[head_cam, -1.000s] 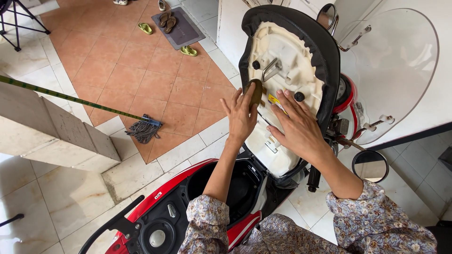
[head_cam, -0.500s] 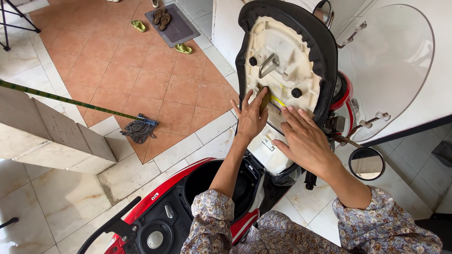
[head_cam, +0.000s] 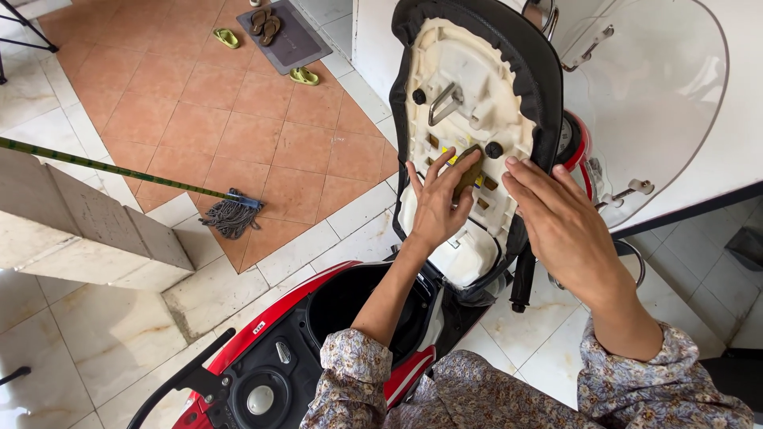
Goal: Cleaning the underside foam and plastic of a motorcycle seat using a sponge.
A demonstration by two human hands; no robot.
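Both hands moved higher on raised cream plastic seat underside. Left hand pressed small brown scrub pad there, fingers spread. Right hand lay flat, held nothing. Upper part seemingly unwiped.

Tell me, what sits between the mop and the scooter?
In the head view, only bare floor tiles lie between the mop and the scooter.

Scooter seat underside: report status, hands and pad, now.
Left hand presses brown scrub pad flat on the raised seat's cream underside. Right hand open, fingers resting on the seat edge. Nothing in the way.
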